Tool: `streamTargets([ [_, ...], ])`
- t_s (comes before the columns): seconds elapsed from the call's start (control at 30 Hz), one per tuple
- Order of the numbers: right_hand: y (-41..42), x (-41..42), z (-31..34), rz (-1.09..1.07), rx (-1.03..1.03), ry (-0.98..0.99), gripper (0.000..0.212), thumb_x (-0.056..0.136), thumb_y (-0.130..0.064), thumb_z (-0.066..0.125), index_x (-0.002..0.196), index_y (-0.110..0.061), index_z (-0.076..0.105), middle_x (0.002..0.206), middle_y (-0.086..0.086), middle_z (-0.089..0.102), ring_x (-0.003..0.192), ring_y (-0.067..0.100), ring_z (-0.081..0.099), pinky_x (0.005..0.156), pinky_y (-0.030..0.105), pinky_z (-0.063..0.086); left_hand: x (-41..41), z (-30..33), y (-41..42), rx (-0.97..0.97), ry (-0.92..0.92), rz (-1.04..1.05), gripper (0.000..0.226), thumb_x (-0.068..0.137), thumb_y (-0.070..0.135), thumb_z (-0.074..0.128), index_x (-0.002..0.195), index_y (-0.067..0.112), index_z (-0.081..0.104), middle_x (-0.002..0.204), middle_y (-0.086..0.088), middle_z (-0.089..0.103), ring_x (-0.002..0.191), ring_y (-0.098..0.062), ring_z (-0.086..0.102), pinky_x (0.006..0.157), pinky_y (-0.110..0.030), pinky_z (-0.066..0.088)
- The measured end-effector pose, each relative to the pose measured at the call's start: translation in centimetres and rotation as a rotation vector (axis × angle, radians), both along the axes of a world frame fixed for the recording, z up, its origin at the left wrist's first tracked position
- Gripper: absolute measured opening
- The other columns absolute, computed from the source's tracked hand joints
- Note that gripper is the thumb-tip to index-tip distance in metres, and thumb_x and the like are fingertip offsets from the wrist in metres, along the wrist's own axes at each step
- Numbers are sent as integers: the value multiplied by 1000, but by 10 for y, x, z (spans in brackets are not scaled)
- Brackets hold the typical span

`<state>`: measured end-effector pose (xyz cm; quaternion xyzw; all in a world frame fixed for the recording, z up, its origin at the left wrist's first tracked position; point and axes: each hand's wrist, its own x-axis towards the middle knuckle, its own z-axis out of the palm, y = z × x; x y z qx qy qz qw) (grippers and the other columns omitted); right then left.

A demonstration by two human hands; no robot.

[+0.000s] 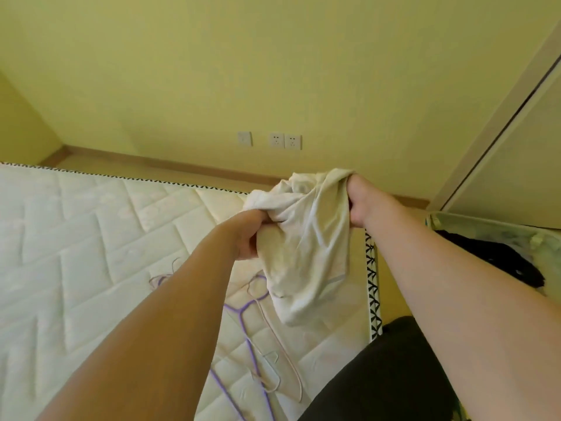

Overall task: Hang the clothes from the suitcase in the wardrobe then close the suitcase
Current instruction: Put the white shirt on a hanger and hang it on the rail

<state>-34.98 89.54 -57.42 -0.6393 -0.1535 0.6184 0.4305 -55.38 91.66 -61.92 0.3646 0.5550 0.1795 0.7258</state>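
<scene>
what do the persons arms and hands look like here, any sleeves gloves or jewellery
Both forearms are bare along all that shows, with no sleeve edge in view. The left hand and the right hand wear no gloves. No watch, bracelet or band shows at either wrist, and no ring can be made out, though the fingers are mostly hidden. No markings show on either arm.

Both arms outstretched; left hand [253,235] and right hand [358,202] fisted, each gripping white garment [306,238].
</scene>
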Motion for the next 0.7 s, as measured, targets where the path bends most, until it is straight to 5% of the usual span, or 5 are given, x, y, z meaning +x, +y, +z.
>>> streamTargets([
  [0.2, -42, -30, -109, -92, -13, -612, 39, 93, -18, 48, 132, -9, 48, 114, 3, 56, 75, 9, 51, 54, 25, 34, 2, -57, 7, -85, -140, -33, 19, 99, 19, 46, 95, 8, 60, 95, -10, 70, 87, -25, 69, 85, -39, 51],
  [0.37, -77, -63, -166, 346, 71, -458, 69, 77, -45, 74, 132, -24, 37, 123, -9, 52, 108, 12, 54, 92, 33, 48, -4, -61, 21, 94, -225, -171, 24, 89, 7, 40, 86, 14, 63, 112, -4, 71, 109, -22, 63, 95, -34, 40],
  [0.43, -75, -67, -187, 448, 13, -532, 48, 81, -43, 71, 118, -20, 51, 112, -6, 60, 101, 15, 58, 84, 31, 48, -16, -66, 24, 152, -191, -94, 30, 82, -4, 34, 79, 10, 61, 109, -8, 71, 106, -22, 64, 94, -33, 44],
  [0.57, -58, -64, -193, 137, -71, -520, 21, 95, -22, 45, 93, -8, 61, 87, 8, 59, 79, 23, 54, 68, 33, 42, -26, -95, 35, 243, 367, -60, 27, 87, -5, 34, 70, 5, 52, 79, -16, 59, 66, -25, 58, 68, -33, 51],
  [0.7, -44, -17, -172, -175, -237, -558, 24, 102, -15, 32, 92, -4, 51, 86, 11, 52, 74, 24, 49, 62, 32, 40, -49, -148, 25, 239, 924, -807, 43, 88, 41, 50, 121, 14, 57, 129, -4, 56, 116, -28, 53, 101, -38, 41],
])
